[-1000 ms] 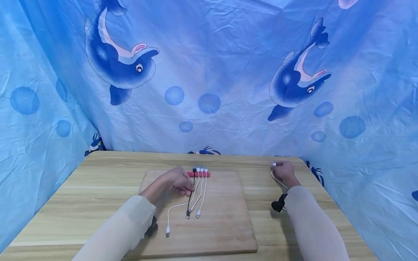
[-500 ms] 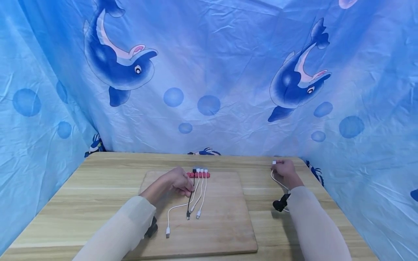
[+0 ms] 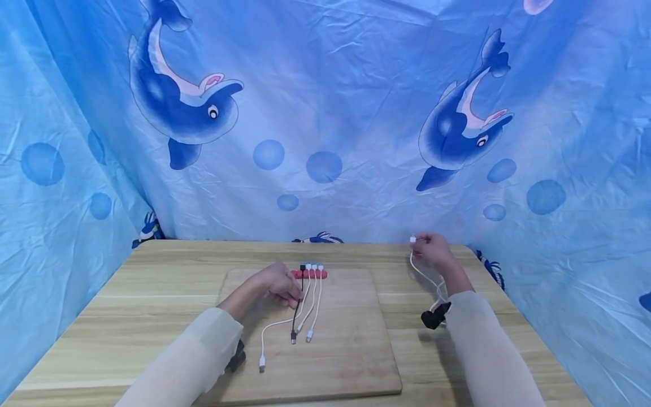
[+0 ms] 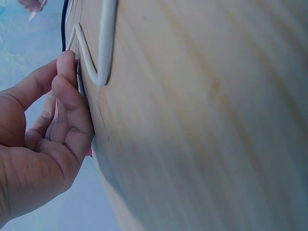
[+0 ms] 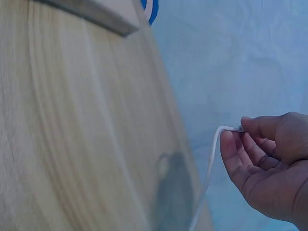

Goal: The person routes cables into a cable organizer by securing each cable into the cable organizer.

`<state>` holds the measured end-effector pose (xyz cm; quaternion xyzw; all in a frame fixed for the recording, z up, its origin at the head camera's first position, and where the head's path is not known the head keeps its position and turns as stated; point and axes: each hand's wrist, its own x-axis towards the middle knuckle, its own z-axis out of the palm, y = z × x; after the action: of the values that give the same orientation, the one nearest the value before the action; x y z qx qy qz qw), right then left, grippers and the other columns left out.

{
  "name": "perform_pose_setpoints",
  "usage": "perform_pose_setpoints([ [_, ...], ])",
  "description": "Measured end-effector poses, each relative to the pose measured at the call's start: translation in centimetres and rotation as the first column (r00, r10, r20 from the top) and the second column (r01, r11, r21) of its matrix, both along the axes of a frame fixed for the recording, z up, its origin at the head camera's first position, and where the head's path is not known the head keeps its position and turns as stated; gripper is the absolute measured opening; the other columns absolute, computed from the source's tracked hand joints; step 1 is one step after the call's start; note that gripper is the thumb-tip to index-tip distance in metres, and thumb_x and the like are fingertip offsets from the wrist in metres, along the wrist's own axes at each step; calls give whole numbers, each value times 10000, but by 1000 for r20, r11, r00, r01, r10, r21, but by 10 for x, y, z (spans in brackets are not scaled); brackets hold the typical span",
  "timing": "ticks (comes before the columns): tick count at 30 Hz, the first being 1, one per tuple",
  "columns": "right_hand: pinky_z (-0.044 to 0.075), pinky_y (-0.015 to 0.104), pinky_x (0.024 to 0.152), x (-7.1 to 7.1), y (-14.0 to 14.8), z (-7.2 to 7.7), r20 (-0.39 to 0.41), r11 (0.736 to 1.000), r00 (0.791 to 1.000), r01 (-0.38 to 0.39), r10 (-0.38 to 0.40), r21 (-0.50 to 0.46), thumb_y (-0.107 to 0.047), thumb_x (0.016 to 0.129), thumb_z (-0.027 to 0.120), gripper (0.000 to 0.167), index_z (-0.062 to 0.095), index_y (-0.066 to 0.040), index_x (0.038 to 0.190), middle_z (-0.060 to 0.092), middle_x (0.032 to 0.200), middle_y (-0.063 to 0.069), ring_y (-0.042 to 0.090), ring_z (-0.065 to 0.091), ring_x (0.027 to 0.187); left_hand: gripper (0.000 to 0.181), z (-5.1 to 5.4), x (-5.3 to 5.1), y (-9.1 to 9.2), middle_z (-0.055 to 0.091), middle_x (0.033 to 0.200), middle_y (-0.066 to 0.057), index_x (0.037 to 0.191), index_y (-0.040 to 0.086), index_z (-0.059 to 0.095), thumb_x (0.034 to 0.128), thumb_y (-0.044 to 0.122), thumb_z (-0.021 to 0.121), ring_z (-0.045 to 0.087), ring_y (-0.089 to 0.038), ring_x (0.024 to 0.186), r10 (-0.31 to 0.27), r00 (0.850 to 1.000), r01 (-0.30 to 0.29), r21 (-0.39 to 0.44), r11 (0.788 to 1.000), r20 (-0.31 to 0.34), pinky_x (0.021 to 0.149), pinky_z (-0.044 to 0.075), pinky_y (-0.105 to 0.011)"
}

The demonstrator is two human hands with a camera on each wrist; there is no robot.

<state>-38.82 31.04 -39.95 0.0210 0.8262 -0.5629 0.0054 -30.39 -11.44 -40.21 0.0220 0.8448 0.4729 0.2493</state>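
In the head view my left hand [image 3: 282,287] is low over the wooden board, its thumb and fingertips pinching the black USB cable [image 3: 297,310]. In the left wrist view, that cable meets the fingertips. Its upper plug sits at a red holder [image 3: 319,274], beside several white USB cables [image 3: 319,299] whose loose ends lie on the board. Raised near the table's far right, my right hand [image 3: 432,250] pinches another white USB cable [image 5: 211,156] by its plug end. The rest of this cable hangs toward the right wrist.
The square wooden board [image 3: 351,362] lies on a wood-grain table [image 3: 152,271]. A blue dolphin-print curtain [image 3: 356,85] encloses the back and sides. Black wrist cameras [image 3: 433,319] hang under both sleeves.
My right hand has lifted and moved a little left and away, carrying the white USB cable's plug. The left hand stays in place at the black cable.
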Motion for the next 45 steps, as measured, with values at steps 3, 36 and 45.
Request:
perform_pose_setpoints([
  [3, 611, 300, 749, 4, -8, 10, -42, 999, 998, -38, 36, -28, -5, 1004, 594, 340, 472, 155, 1278, 618, 1008, 123, 150, 655, 785, 43, -1, 0, 1, 738, 722, -129, 903, -23, 751, 891, 15, 765, 703, -151, 597, -3, 1000, 3, -4, 1000, -6, 557, 551, -224],
  [36, 624, 372, 779, 59, -91, 108, -384, 982, 906, -186, 177, 15, -18, 986, 667, 242, 546, 83, 1169, 607, 1025, 199, 235, 726, 887, 176, 14, -3, 12, 749, 981, -216, 1045, -56, 748, 891, 28, 758, 751, -261, 804, 67, 994, -48, 208, 977, -85, 764, 621, -359],
  [45, 619, 443, 785, 74, -125, 130, -457, 974, 868, -224, 192, -17, 8, 964, 684, 243, 567, 72, 1167, 621, 992, 174, 231, 728, 850, 224, 18, 0, 22, 728, 1135, -242, 1147, -61, 709, 950, 45, 716, 723, -349, 1054, 61, 992, -22, 336, 941, -106, 930, 577, -428],
])
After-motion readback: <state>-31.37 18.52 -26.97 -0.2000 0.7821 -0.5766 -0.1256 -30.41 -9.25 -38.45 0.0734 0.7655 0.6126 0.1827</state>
